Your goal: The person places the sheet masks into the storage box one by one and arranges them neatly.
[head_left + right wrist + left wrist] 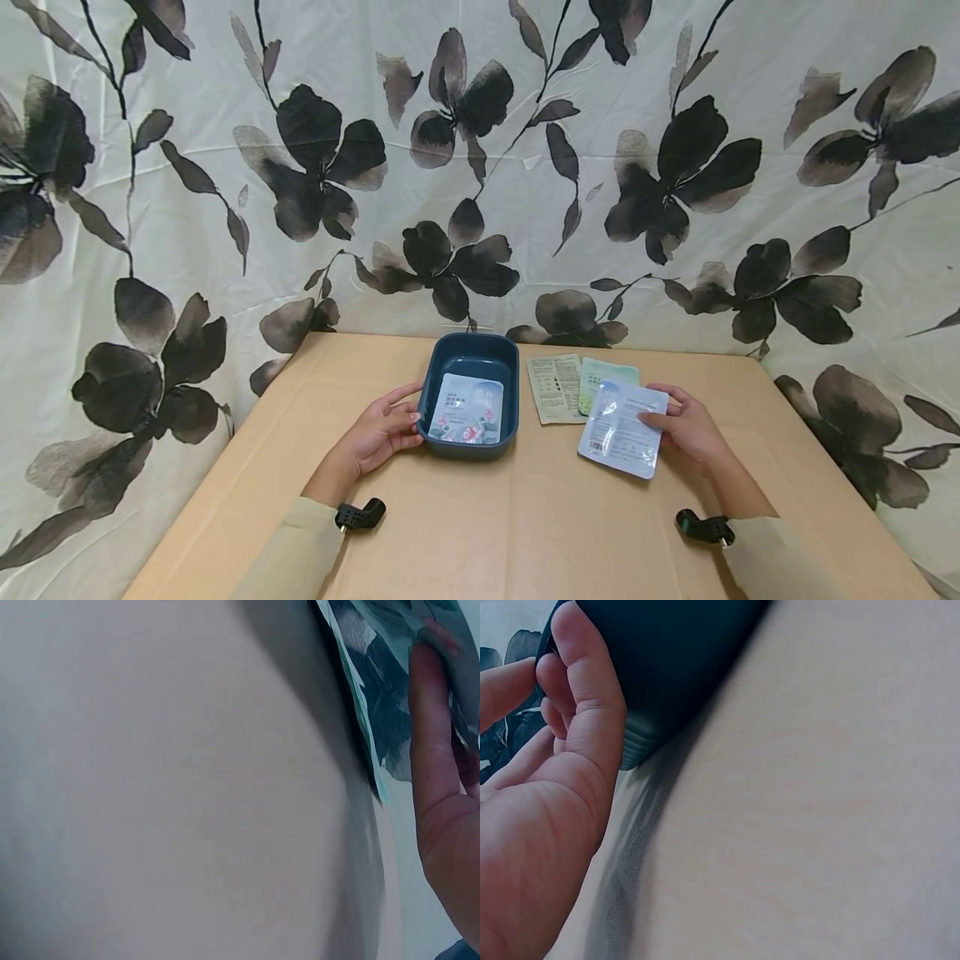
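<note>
In the head view, my left hand (382,432) holds the left side of a dark blue plastic bin (475,452), its thumb at the rim. A pale blue face mask packet (468,408) printed with pink flowers lies inside the bin. The left wrist view shows the thumb and fingers at the rim of the bin (667,660). My right hand (692,429) pinches another pale blue mask packet (622,429) at its right edge, thumb on top. This packet is tilted, with small print and a barcode facing up. Part of it also shows in the right wrist view.
Right of the bin, a pale green printed packet (553,390) and a mint green packet (600,375) lie on the tan table (480,533). The held packet partly covers the mint one. Behind the table hangs a white cloth (555,200) with dark flowers.
</note>
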Tool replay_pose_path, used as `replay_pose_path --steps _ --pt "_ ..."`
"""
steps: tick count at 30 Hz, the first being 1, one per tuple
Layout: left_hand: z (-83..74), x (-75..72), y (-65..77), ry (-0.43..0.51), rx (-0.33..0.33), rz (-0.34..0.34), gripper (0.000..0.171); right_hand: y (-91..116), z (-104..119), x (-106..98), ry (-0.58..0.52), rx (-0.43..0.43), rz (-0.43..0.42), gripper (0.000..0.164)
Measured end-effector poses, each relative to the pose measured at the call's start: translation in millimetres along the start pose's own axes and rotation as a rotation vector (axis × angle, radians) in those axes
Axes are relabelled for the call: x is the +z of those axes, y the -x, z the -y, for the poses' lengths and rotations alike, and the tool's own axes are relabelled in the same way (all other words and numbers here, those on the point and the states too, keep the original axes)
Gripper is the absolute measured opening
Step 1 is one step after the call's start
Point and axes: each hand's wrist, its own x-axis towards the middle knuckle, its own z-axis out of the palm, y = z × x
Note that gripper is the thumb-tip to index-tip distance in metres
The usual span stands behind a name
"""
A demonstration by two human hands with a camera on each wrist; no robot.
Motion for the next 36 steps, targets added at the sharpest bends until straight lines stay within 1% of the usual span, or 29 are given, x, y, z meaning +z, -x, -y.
replay_pose_path --steps 5,12,19,27,32,36 --pt "0.0 0.1 0.7 0.007 -0.002 0.001 0.070 1.4 4.6 7.5 0.001 -0.006 0.010 0.075" --pt "1.1 -1.2 0.7 0.014 -0.006 -0.003 0.070 4.2 13.3 20.3 -0.045 -0.042 0.042 0.073" --pt "1.6 -2.3 0.2 0.010 -0.002 -0.001 0.069 2.2 18.0 35.2 -0.036 -0.059 0.050 0.071" --pt "-2.0 -0.3 1.8 0.004 -0.004 0.003 0.072 1.0 26.6 51.2 -0.051 -0.084 0.070 0.074" --pt "-2.8 1.2 1.9 -0.014 -0.007 -0.004 0.073 3.1 36.7 61.8 -0.085 -0.090 0.086 0.072" --pt "-3.1 1.9 1.4 -0.021 -0.012 -0.013 0.073 3.1 45.1 69.8 -0.142 -0.090 0.108 0.072"
